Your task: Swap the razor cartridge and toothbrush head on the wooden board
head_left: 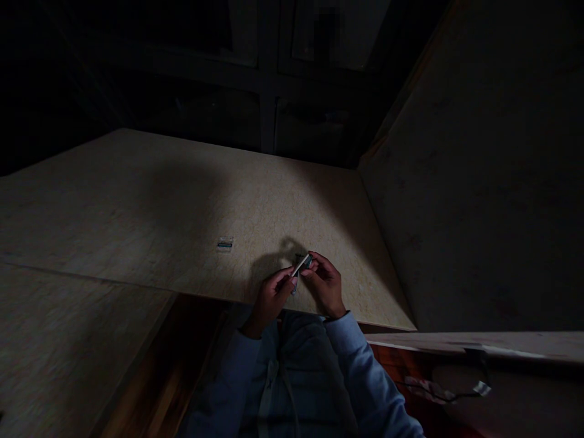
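Between both hands, just above the near part of the table, is a small flat object [300,265] with a pale, straight edge and a dark, greenish side; its kind is too dim to make out. My left hand [274,293] pinches its lower left end. The fingers of my right hand [326,281] close on its upper right end. Something small and dark [294,286] shows below it beside the left fingertips. To the left on the table lies a small clear case [225,244] with a dark bluish strip across it, apart from both hands.
The pale patterned tabletop [182,201] meets a dim wall [474,182] on the right. A dark window frame [268,79] stands behind it. Another pale surface [55,340] lies at lower left. A cord and a reddish cloth [424,389] are below right.
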The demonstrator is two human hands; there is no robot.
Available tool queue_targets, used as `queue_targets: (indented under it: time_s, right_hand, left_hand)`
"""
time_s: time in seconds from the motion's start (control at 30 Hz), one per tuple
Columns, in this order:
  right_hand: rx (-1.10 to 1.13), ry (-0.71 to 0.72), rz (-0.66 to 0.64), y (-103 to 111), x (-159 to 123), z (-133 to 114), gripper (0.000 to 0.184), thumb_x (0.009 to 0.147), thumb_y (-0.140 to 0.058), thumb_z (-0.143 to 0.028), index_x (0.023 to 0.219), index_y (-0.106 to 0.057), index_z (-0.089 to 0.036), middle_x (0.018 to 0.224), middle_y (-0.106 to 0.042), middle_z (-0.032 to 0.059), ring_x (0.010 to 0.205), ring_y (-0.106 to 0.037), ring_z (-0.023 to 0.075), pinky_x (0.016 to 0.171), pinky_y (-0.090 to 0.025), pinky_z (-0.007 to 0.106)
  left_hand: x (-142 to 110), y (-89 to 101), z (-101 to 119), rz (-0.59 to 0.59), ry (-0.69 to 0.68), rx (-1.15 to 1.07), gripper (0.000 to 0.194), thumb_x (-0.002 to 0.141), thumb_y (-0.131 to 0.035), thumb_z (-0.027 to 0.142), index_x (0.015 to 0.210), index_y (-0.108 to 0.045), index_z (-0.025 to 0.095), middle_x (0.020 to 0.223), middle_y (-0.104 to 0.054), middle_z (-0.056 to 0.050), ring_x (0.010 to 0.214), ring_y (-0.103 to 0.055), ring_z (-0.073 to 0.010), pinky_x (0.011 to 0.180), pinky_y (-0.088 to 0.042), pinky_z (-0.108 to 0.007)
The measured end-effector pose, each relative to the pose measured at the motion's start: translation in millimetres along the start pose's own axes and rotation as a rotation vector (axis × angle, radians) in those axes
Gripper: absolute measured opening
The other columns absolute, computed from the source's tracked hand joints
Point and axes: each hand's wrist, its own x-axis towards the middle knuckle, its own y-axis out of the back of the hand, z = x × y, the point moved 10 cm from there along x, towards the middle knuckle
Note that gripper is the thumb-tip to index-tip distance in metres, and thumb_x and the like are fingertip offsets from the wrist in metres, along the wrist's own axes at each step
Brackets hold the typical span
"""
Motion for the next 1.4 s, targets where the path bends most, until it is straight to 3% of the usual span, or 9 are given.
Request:
queue_targets:
  time_s: [0.3,0.63,0.87,1.07,1.4]
  right_hand:
    - [-0.038,0.000,-0.020,-4,-2,1,0.043,0.065,-0.089,-0.029,0.104,-0.071,-0.022,0.078,-0.066,-0.0021,0.071,-0.059,0.0139,0.073,-0.052,0.029]
    - [0.052,0.022,0.055,2,-1,-7,0.043,0.068,-0.086,-0.026,0.108,-0.071,-0.022,0.079,-0.065,-0.0015,0.073,-0.059,0.0135,0.074,-0.052,0.028]
    - [0.067,0.005,0.046,4,0,-3,0.045,0.071,-0.084,-0.026,0.114,-0.068,-0.022,0.083,-0.066,-0.0008,0.073,-0.060,0.0138,0.072,-0.052,0.029]
    - [0.077,0.002,0.057,5,1,-4,0.046,0.073,-0.083,-0.024,0.116,-0.067,-0.024,0.085,-0.067,-0.0032,0.064,-0.060,0.0096,0.064,-0.052,0.025]
    - [0.102,-0.062,0.057,4,-1,0,0.048,0.070,-0.086,-0.023,0.114,-0.067,-0.024,0.089,-0.071,-0.0026,0.063,-0.066,0.0104,0.063,-0.056,0.026]
  left_hand:
    - [1,1.5,0,0.013,-0.009,0.028,0.050,0.088,-0.064,0.046,0.122,-0.071,0.011,0.103,-0.076,-0.012,0.088,-0.069,-0.0198,0.077,-0.056,-0.028]
    - [-2,1.7,10,-0.012,-0.020,0.042,0.046,0.086,-0.066,0.043,0.118,-0.074,0.011,0.095,-0.077,-0.011,0.072,-0.065,-0.0157,0.061,-0.052,-0.024]
    - [-2,1.4,5,0.001,0.036,-0.010,0.047,0.082,-0.069,0.046,0.113,-0.075,0.011,0.091,-0.075,-0.010,0.076,-0.065,-0.0166,0.067,-0.052,-0.025]
    - [-3,6.1,5,0.044,0.101,-0.062,0.053,0.079,-0.072,0.053,0.110,-0.073,0.009,0.070,-0.065,-0.003,0.058,-0.051,-0.0107,0.055,-0.042,-0.022]
    - [-5,7.8,3,0.080,0.172,-0.117,0.061,0.073,-0.074,0.058,0.108,-0.071,0.009,0.061,-0.054,0.003,0.051,-0.038,-0.0071,0.047,-0.030,-0.020]
